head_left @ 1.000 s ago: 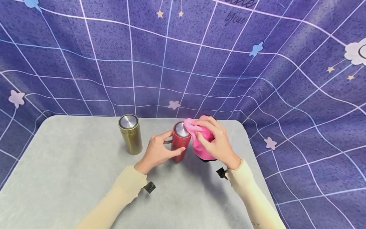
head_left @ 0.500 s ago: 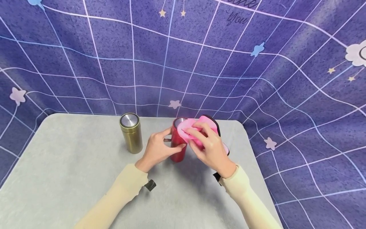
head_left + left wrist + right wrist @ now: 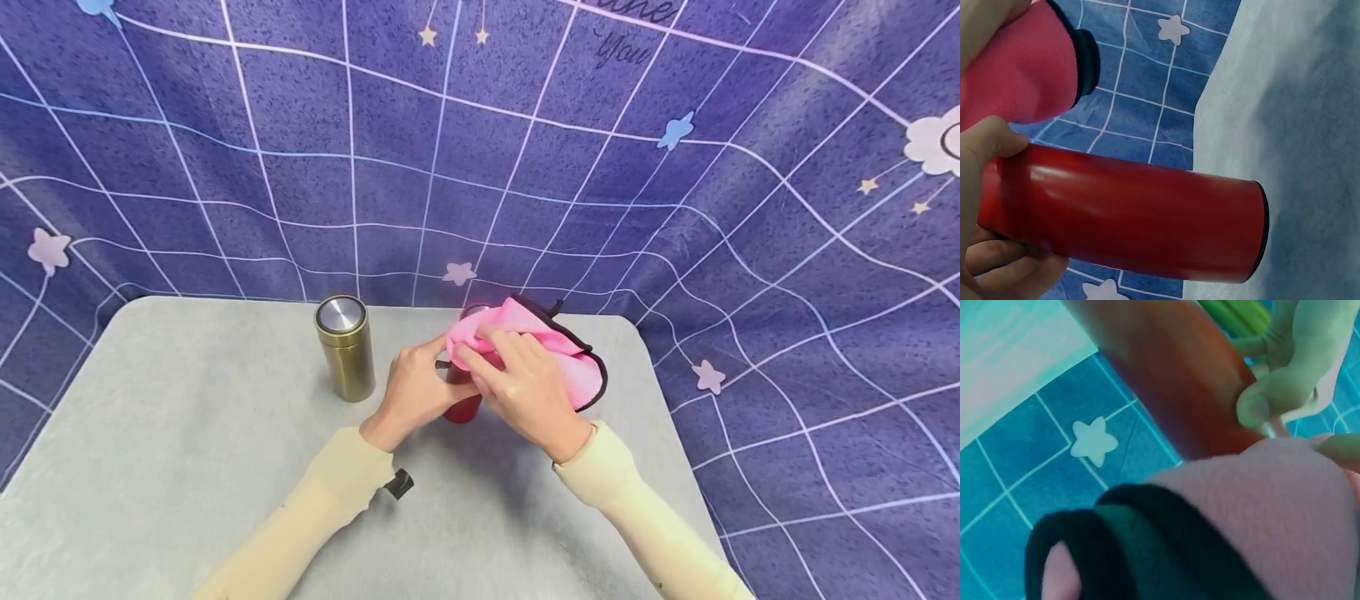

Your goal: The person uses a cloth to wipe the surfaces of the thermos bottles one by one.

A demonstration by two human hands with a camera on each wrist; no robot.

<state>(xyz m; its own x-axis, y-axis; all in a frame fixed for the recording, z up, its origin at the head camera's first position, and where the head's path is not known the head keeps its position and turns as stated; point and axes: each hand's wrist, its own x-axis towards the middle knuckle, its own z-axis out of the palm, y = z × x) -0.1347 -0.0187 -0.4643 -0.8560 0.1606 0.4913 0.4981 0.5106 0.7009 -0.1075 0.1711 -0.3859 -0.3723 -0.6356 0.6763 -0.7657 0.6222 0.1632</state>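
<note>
Fingers and thumb of my left hand (image 3: 416, 390) grip the upper part of a red thermos bottle (image 3: 1141, 215), which stands upright on the table. In my right hand (image 3: 525, 390) I hold a pink cloth (image 3: 581, 377) with black edging, bunched under the fingers. The cloth lies over the bottle's top and hides most of its lid in the head view. In the right wrist view the cloth fills the lower part, touching the bottle's upper end near my left thumb. To the left of my left hand stands a gold thermos bottle (image 3: 347, 354) with a silver-topped lid.
The grey table (image 3: 187, 433) has a rounded back edge close to the bottles. A purple curtain (image 3: 390, 150) with a grid and star pattern hangs behind it and along the right side.
My right hand has moved left with the cloth, from the bottle lid's right edge to over its top. The cloth has spread out to the right. My left hand keeps its grip.
</note>
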